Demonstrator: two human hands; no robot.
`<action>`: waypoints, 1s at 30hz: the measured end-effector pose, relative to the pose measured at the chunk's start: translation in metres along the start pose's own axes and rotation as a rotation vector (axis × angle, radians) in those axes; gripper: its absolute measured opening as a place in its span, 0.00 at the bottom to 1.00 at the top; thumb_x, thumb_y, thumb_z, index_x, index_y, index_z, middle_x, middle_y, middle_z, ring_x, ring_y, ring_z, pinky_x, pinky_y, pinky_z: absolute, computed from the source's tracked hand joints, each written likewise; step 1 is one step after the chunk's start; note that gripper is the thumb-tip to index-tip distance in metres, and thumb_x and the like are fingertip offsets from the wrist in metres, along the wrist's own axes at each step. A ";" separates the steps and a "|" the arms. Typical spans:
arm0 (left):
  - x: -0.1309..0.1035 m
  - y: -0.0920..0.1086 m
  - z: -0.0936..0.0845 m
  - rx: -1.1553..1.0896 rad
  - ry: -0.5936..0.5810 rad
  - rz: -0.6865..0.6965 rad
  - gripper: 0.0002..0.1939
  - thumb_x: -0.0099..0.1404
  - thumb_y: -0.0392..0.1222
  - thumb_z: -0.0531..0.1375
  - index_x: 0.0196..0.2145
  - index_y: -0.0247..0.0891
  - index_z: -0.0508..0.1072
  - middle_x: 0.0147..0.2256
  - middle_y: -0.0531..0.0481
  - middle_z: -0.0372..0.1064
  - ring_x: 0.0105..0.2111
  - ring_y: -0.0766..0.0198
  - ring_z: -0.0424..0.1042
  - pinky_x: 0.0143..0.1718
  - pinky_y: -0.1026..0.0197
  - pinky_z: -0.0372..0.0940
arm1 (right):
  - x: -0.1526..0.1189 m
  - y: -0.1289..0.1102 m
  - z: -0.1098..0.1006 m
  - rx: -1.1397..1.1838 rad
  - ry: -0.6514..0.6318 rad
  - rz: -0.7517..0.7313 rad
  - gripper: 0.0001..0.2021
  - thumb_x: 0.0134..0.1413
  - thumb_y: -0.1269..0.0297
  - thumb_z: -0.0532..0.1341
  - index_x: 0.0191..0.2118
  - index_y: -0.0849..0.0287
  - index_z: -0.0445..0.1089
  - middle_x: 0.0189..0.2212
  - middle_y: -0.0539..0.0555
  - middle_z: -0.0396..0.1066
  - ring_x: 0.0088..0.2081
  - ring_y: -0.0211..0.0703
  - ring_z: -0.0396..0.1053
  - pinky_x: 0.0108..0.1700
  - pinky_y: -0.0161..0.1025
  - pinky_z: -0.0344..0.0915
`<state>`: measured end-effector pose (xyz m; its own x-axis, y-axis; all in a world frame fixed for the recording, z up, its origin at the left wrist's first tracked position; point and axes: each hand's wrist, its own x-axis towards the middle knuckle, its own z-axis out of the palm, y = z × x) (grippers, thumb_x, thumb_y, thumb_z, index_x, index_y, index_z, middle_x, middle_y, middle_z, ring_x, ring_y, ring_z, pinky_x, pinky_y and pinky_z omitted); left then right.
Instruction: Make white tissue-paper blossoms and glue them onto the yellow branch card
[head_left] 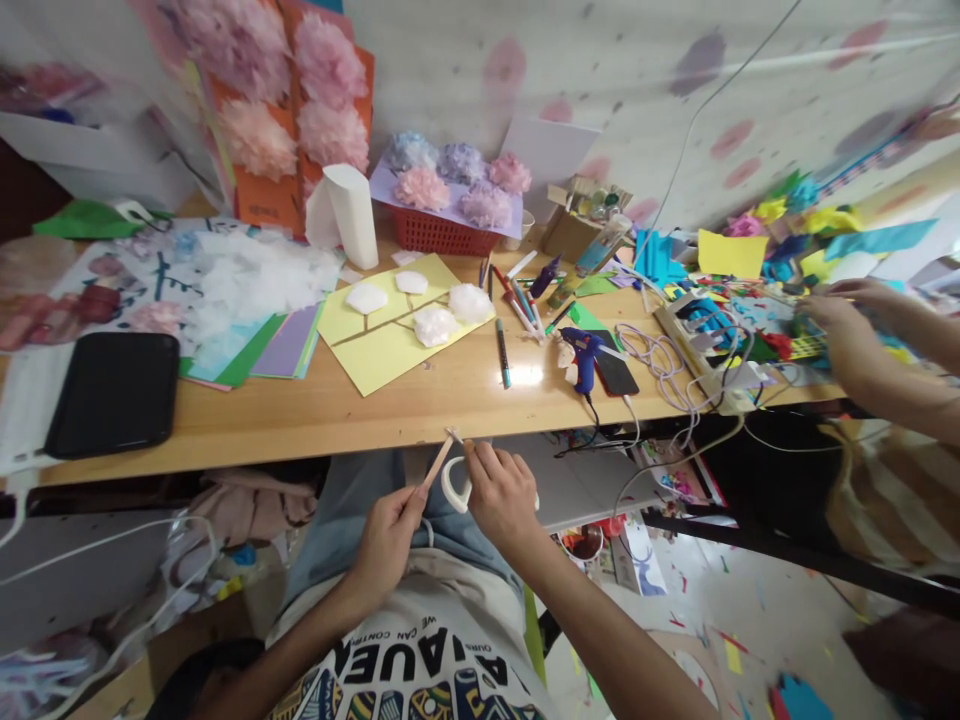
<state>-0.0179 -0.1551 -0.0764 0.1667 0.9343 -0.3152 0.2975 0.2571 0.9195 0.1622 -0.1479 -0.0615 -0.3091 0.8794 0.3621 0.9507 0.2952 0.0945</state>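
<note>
Just below the table's front edge, my left hand (390, 535) is closed on a thin wooden stick (439, 460) that slants up to the right. My right hand (501, 490) is closed on white-handled scissors (454, 486), whose tips meet the stick's upper end. On the table (420, 410) ahead lies a yellow sheet (382, 358) with brown branch lines and several white fluffy tufts (435, 326). A teal marker (502, 355) lies right of the sheet.
A blue glue gun (583, 358) and dark phone (615, 368) lie right of centre, near tangled cables (660, 365). A black tablet (114, 393) lies at left. Paper flowers (424, 187) top a red basket (442, 232). Another person's hands (847, 310) are at far right.
</note>
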 end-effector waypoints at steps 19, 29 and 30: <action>-0.006 -0.002 0.000 -0.191 0.008 -0.050 0.27 0.63 0.64 0.54 0.19 0.41 0.55 0.18 0.58 0.47 0.20 0.69 0.47 0.23 0.63 0.44 | 0.008 -0.008 0.005 0.002 -0.005 -0.011 0.11 0.62 0.73 0.57 0.48 0.60 0.72 0.36 0.55 0.73 0.34 0.45 0.62 0.34 0.45 0.52; -0.007 -0.002 -0.001 -0.265 0.008 -0.075 0.27 0.62 0.63 0.55 0.18 0.41 0.53 0.18 0.59 0.45 0.20 0.69 0.45 0.22 0.63 0.43 | 0.008 -0.010 0.007 -0.006 -0.018 -0.019 0.11 0.63 0.71 0.58 0.49 0.60 0.72 0.36 0.55 0.73 0.34 0.45 0.62 0.34 0.45 0.52; -0.007 -0.002 -0.002 -0.184 0.029 -0.041 0.27 0.62 0.63 0.55 0.18 0.41 0.53 0.18 0.58 0.46 0.21 0.69 0.46 0.23 0.63 0.44 | 0.008 -0.011 0.008 -0.002 -0.020 -0.021 0.11 0.63 0.71 0.58 0.49 0.60 0.72 0.37 0.55 0.73 0.34 0.45 0.63 0.35 0.45 0.53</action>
<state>-0.0218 -0.1615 -0.0756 0.1296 0.9282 -0.3487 0.1258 0.3334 0.9344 0.1492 -0.1413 -0.0667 -0.3296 0.8803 0.3413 0.9440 0.3131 0.1041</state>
